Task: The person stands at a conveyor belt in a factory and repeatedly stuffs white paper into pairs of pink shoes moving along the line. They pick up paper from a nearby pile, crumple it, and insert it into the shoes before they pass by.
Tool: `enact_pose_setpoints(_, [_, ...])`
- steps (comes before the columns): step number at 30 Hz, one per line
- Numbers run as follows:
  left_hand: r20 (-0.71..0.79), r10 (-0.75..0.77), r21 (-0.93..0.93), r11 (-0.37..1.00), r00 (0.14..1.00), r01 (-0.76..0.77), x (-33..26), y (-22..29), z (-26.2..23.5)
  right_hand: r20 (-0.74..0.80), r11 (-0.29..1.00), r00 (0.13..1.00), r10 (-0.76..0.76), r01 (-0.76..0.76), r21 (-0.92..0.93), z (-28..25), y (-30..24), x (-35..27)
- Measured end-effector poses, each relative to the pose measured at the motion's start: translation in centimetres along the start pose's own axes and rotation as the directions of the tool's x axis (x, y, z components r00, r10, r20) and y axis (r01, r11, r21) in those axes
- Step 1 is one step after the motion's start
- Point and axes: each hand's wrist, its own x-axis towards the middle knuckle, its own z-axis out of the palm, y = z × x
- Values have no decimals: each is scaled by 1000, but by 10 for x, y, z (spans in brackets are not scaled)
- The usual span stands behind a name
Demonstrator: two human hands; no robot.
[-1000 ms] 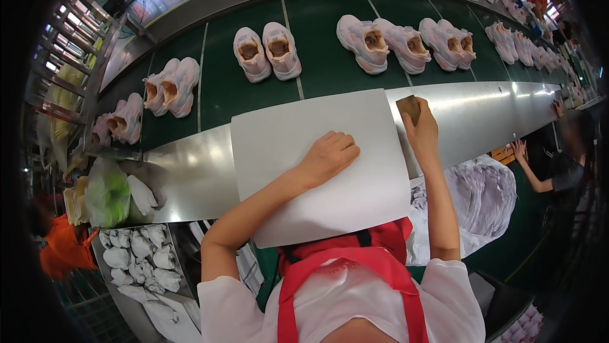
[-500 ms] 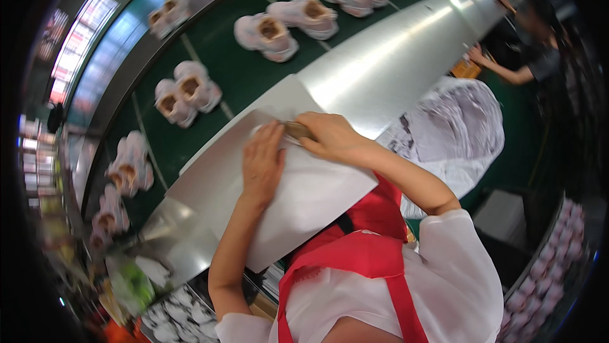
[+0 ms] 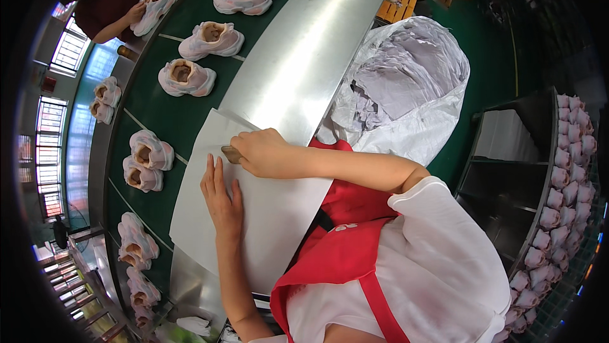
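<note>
Pale shoes (image 3: 187,78) ride the green belt at far left. Left hand (image 3: 222,200) lies flat, fingers spread, pinning the white sheet (image 3: 266,210) on the steel tabletop (image 3: 304,57). Right hand (image 3: 263,152) — closed round a small brown block (image 3: 230,154) — has shifted from the sheet's far-right corner to its middle, so pressing now runs across the sheet; the view has tilted too.

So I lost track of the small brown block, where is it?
Head view, left of centre: the small brown block sits under the right hand on the white sheet, just above the left hand.
</note>
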Motion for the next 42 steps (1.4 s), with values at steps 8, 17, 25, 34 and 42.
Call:
enact_pose_setpoints(8, [3,-60,-82,995,998,60,9,-6,1,-81,996,997,1,-7,-84,-14,-8,10])
enact_pose_setpoints(17, [-200,163,328,940,966,-91,3,-7,-6,-200,995,976,83,-68,78,-24,16,15])
enact_pose_setpoints(25, [-227,197,370,923,954,-103,10,-5,-2,-209,966,946,247,-257,-25,-18,80,32])
enact_pose_setpoints(34, [152,17,-38,999,988,-11,4,29,-10,-260,951,960,106,-21,308,-100,16,2])
enact_pose_setpoints(42, [451,126,44,986,884,-163,-16,8,-20,246,994,969,-32,6,107,-61,-11,-21])
